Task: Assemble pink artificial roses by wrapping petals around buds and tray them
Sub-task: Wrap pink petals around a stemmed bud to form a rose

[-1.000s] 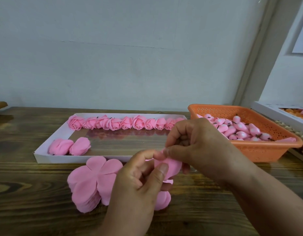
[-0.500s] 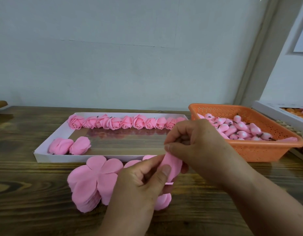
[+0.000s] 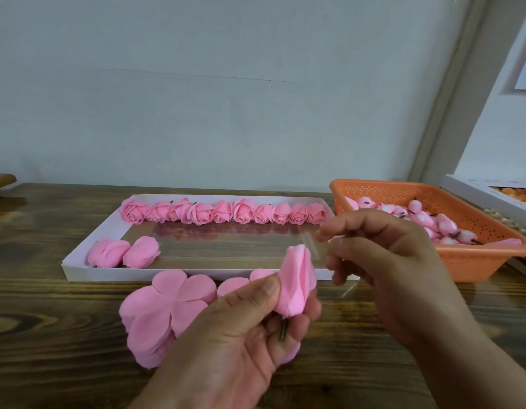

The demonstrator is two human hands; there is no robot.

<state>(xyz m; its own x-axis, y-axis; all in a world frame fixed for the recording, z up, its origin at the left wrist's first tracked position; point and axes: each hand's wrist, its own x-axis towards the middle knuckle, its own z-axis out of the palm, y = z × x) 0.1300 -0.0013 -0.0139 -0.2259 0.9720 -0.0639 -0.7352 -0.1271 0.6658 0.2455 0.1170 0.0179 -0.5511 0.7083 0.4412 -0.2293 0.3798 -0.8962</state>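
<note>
Pinching the half-wrapped rose (image 3: 297,283) above the tabletop (image 3: 49,335), the left hand (image 3: 241,335) risks its petals springing loose, since the right hand (image 3: 382,261) hovers empty, fingers loosely curled.

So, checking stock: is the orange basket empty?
No. The orange basket holds a heap of pink buds.
</note>
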